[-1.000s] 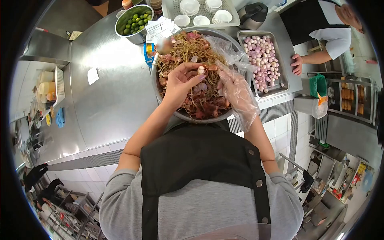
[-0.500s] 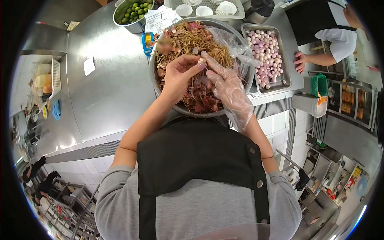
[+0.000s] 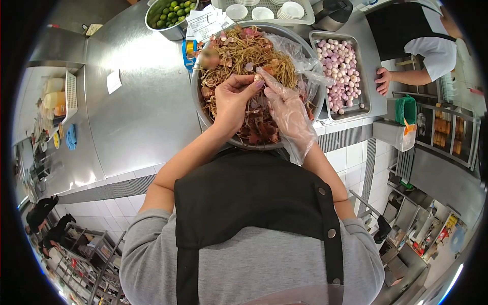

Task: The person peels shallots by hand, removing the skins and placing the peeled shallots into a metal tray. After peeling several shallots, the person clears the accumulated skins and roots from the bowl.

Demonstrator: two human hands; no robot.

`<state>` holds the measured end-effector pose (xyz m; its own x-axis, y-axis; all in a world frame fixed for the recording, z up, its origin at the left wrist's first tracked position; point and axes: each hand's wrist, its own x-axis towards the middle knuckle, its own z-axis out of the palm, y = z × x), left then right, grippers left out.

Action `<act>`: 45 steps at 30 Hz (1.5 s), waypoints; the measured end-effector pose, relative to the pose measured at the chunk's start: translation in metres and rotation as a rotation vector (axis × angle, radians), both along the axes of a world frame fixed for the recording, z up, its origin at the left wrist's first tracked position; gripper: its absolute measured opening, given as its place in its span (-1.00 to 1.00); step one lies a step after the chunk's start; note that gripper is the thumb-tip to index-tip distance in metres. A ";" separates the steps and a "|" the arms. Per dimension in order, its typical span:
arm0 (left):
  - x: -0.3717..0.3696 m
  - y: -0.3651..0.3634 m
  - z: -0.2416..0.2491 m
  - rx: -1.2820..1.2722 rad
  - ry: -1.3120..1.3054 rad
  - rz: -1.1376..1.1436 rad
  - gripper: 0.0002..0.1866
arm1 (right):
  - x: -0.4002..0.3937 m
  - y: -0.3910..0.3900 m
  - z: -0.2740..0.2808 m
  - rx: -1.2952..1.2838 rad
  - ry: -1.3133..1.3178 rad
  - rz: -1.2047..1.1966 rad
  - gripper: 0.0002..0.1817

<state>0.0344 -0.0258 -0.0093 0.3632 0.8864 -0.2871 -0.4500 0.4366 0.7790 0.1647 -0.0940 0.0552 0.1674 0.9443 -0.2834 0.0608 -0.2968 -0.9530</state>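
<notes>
My left hand (image 3: pixel 232 99), bare, pinches a small pale shallot (image 3: pixel 257 78) between thumb and forefinger. In a clear plastic glove, my right hand (image 3: pixel 291 114) has its forefinger against the shallot's far side. Its other fingers are curled in, and what they hold, if anything, is hidden. Both hands are over a big round metal basin (image 3: pixel 195 104) heaped with dry roots (image 3: pixel 249 48) and reddish-purple skins (image 3: pixel 260 133). Crumpled clear plastic (image 3: pixel 287 48) lies along the basin's right side.
Right of the basin, a steel tray (image 3: pixel 367 114) holds many peeled shallots (image 3: pixel 341 71). A co-worker's hand (image 3: pixel 383 81) rests beside it. Limes in a pot (image 3: pixel 175 33), paper slips (image 3: pixel 208 23), a rack of white dishes (image 3: pixel 262 13) and a dark jug (image 3: pixel 331 15) line the back.
My right hand has tilted slightly, its forefinger still at the shallot. The left keeps the same pinch. The whole view has shifted slightly.
</notes>
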 end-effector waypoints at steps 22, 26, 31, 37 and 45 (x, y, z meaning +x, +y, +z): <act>-0.011 -0.002 -0.001 0.159 -0.005 -0.087 -0.73 | 0.002 0.000 -0.008 -0.168 0.618 -0.274 -0.49; -0.011 0.000 0.004 0.224 0.052 -0.089 -0.75 | 0.001 -0.004 0.005 -0.120 0.315 -0.161 -0.37; -0.018 0.011 0.009 0.102 0.083 -0.171 -0.75 | 0.001 -0.014 0.010 -0.034 0.191 -0.076 -0.29; -0.024 0.010 0.000 0.044 0.023 -0.215 -0.77 | 0.003 -0.015 0.007 -0.115 0.196 -0.016 -0.34; -0.012 -0.003 0.007 0.063 0.023 -0.049 -0.79 | -0.003 -0.009 0.000 -0.013 0.001 -0.001 -0.49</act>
